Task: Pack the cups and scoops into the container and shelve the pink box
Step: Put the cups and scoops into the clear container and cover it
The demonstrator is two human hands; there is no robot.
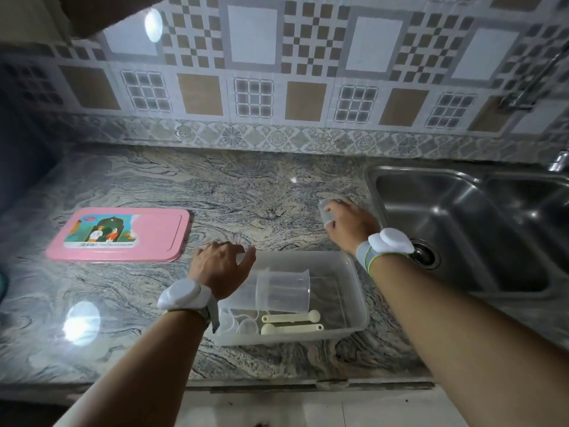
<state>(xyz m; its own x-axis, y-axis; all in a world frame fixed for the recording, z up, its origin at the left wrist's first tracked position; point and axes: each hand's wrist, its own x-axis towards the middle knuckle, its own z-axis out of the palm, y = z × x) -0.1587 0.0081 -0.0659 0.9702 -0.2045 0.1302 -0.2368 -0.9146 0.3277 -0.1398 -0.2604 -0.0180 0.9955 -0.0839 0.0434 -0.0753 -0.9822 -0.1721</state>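
A cup [324, 211] is gripped by the right hand [351, 224], far-right of the container [358, 300]. The left hand [220, 265] is held open.

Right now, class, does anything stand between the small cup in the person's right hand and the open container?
Nothing visible does. The right hand grips the small cup over bare counter just beyond the lidless container. The left hand is over its far left corner only.
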